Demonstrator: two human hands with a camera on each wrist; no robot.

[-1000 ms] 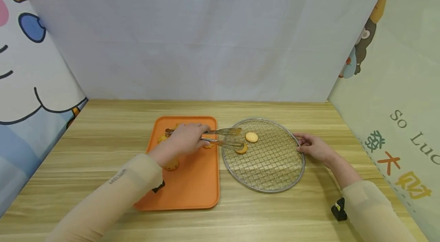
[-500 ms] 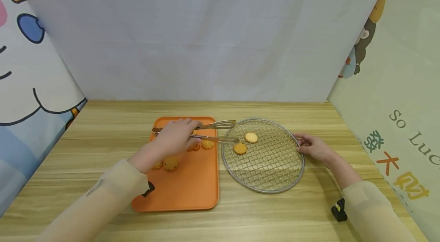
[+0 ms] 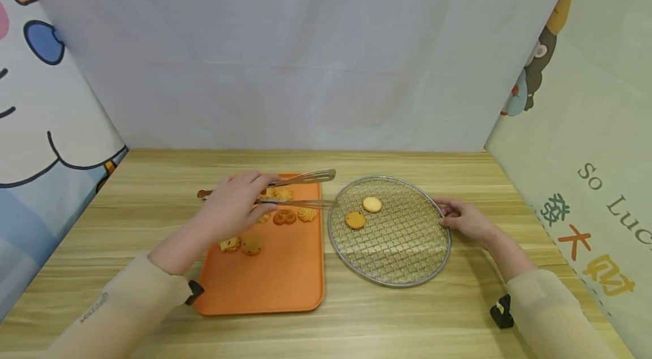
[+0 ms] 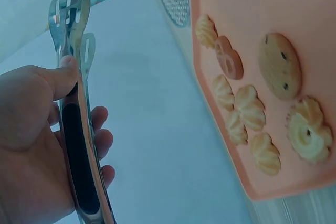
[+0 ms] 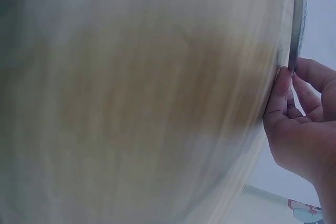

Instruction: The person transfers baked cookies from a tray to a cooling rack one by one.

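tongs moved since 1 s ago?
Yes. The tongs in the left hand drew back leftward, from over the wire rack to over the orange tray, and carry nothing.

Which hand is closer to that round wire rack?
Right. The right hand grips the wire rack at its rim; the left hand holds tongs above the orange tray.

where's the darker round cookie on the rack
In the head view, the darker cookie lies on the rack's left part, just below-left of the pale cookie.
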